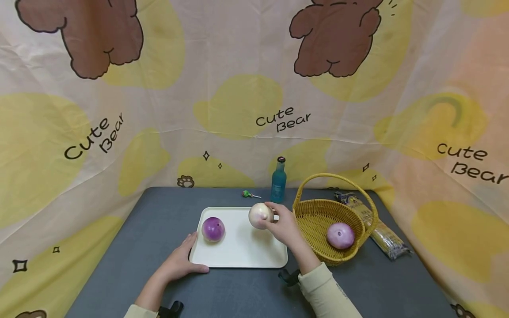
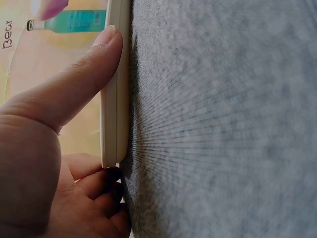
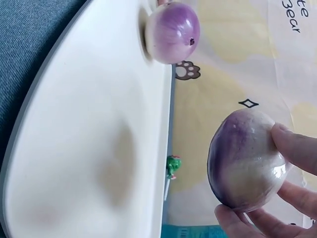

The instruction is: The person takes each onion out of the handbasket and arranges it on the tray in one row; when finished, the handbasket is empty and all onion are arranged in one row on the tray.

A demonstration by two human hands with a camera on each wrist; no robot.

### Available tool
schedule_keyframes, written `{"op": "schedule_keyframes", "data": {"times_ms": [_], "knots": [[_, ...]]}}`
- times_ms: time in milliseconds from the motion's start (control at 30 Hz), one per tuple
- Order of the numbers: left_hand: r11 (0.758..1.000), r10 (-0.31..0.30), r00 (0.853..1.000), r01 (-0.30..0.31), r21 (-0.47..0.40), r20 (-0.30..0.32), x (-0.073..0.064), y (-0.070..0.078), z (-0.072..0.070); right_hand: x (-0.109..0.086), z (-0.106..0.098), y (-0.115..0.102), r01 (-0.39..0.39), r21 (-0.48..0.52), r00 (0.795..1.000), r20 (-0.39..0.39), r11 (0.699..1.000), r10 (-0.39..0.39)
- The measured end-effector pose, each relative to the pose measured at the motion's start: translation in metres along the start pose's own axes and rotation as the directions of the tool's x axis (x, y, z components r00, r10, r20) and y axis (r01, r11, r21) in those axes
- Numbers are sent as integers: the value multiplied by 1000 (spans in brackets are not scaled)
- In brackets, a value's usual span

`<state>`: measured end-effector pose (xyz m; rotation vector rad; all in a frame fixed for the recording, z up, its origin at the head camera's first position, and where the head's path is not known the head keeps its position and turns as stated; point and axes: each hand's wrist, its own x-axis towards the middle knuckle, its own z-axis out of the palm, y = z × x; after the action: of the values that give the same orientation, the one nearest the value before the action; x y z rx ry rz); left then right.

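My right hand pinches a pale onion with purple patches between thumb and fingertips. It is held above the right part of a white tray; the right wrist view shows the onion raised off the tray, its shadow falling there. My left hand holds the tray's near left corner, with the thumb against the front rim and the fingers along the left side. A purple onion sits on the tray's left part. Another purple onion lies in the yellow wicker basket to the right.
Behind the tray stand a blue bottle and a small green-headed lollipop. Right of the basket, whose tall handle arches up, lies a long plastic-wrapped package. A printed cloth hangs behind the grey table.
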<state>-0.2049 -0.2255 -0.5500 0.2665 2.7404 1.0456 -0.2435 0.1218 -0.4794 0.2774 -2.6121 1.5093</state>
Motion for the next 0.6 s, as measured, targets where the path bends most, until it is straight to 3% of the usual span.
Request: {"op": "schedule_keyframes", "data": {"times_ms": [600], "knots": [[1000, -18, 1000, 18, 13, 6, 0, 4, -1, 7, 40, 8, 38, -65, 995, 100, 997, -31]]}}
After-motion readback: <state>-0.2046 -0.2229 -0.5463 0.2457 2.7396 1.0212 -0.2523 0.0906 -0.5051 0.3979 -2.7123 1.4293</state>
